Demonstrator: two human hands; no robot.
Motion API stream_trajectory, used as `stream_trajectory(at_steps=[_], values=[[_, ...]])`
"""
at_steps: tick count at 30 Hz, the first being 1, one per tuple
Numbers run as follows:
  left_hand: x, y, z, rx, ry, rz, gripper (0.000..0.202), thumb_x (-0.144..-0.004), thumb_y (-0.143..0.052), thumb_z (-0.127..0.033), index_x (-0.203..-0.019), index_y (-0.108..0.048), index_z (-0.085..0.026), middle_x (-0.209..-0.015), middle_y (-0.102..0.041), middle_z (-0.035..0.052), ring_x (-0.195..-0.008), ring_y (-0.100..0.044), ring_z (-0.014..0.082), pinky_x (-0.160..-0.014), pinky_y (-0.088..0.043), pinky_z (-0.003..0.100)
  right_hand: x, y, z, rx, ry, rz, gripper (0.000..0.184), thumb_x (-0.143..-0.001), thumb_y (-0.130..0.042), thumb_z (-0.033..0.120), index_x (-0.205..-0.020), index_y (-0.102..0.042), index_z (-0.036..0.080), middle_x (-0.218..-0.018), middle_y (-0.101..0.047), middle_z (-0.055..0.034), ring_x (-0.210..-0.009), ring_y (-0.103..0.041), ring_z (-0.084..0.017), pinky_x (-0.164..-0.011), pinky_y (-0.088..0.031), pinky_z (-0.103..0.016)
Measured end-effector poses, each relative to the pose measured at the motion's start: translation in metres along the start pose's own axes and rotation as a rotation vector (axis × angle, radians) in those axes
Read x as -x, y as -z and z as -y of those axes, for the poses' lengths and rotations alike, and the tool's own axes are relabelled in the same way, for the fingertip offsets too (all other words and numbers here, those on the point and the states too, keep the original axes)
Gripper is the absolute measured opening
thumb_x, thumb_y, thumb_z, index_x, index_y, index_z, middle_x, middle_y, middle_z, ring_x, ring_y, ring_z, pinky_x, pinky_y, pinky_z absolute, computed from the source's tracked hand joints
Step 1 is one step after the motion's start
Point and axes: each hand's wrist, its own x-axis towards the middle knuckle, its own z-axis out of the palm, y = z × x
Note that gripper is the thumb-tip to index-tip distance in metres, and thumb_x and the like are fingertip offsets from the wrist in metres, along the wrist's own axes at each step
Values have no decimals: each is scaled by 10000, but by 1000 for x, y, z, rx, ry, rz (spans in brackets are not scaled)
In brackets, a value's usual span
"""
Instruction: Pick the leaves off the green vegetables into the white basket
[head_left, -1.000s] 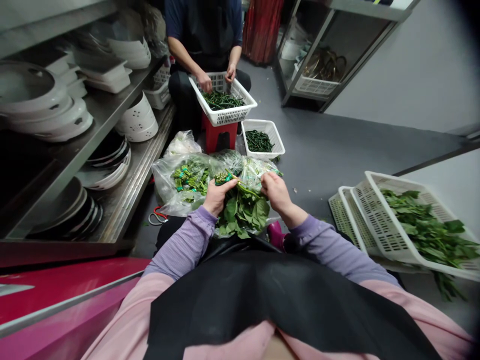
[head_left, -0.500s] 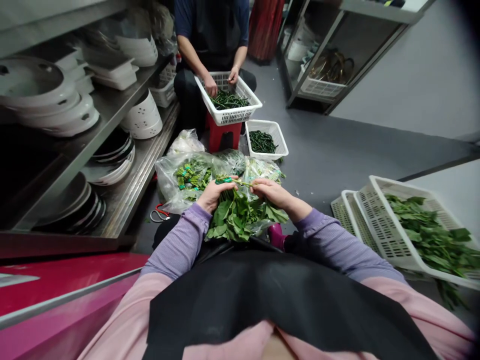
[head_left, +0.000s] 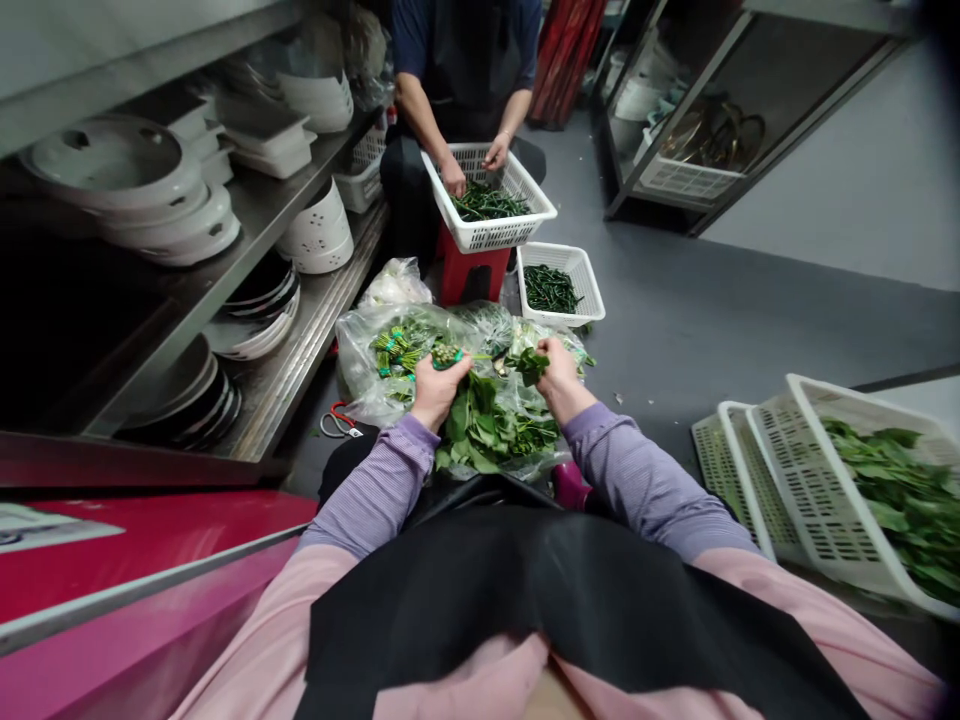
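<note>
My left hand [head_left: 437,394] is closed around a bunch of leafy greens [head_left: 475,418]. The cut stem ends, bound with a green band, stick up past the thumb, and the leaves hang down to the right. My right hand [head_left: 561,378] is a short way off, pinching a small leafy sprig [head_left: 530,366]. Just beyond my hands lies a clear plastic bag [head_left: 358,365] with more banded bunches [head_left: 396,350] in it. Loose leaves and plastic lie below my hands, partly merging with the held bunch.
Opposite, a co-worker's hands [head_left: 452,176] are in a white basket [head_left: 495,236] of green peppers on a red stool [head_left: 472,272]. A second basket [head_left: 589,285] stands beside it. Right: a tilted basket [head_left: 817,480] of greens. Left: dish shelves [head_left: 262,400] and red-handled scissors [head_left: 339,420].
My right hand has moved right, away from the bunch, and now carries a leafy sprig. My left hand still grips the bunch. The whole view has shifted slightly.
</note>
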Motion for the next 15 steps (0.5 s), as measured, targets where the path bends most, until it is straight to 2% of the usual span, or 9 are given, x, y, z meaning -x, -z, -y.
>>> stream_trajectory(at_steps=[2,4,6,8,10,12,15], values=[[-29,13,6,-33,16,-190,289,-502,-755,-232,-741,-642,-114,-706,-651,28,-687,-596,139,-722,-462,281,-8,10,-1,-18,53,-72,239,-730,-406,443,-649,-319,235,-479,-219,74,-445,-244,-103,-453,-251,-233],[-56,26,8,-67,75,-339,292,-464,-756,-199,-708,-622,-111,-661,-633,21,-660,-587,141,-689,-466,282,-8,19,0,12,113,-57,209,-746,-440,433,-721,-422,227,-494,-313,68,-471,-324,-106,-491,-294,-230],[-71,30,7,-37,135,-364,281,-453,-757,-202,-673,-610,-109,-632,-621,21,-632,-582,142,-661,-472,285,0,23,4,128,188,6,219,-752,-481,426,-750,-502,208,-525,-412,51,-516,-399,-111,-544,-342,-239],[-69,25,0,66,216,-230,293,-449,-767,-226,-670,-613,-109,-632,-627,30,-627,-592,152,-656,-484,295,11,24,11,271,262,80,223,-733,-540,406,-722,-556,184,-601,-521,20,-592,-468,-119,-627,-383,-255],[-55,14,-10,186,324,-49,320,-439,-783,-242,-682,-617,-116,-629,-634,28,-622,-603,159,-661,-496,306,24,20,21,375,317,158,223,-714,-592,389,-740,-604,168,-687,-596,-5,-649,-511,-128,-681,-397,-265],[-38,1,-18,268,407,74,329,-442,-795,-238,-693,-614,-126,-621,-630,10,-599,-601,146,-659,-498,298,37,16,32,452,353,218,249,-721,-610,399,-817,-634,170,-703,-617,-6,-626,-511,-125,-657,-395,-260],[-18,-14,-23,311,432,225,287,-488,-786,-218,-694,-607,-130,-613,-609,-23,-559,-575,98,-621,-476,240,54,8,44,609,457,241,332,-706,-657,402,-968,-630,199,-812,-649,-18,-648,-526,-127,-641,-390,-255]])
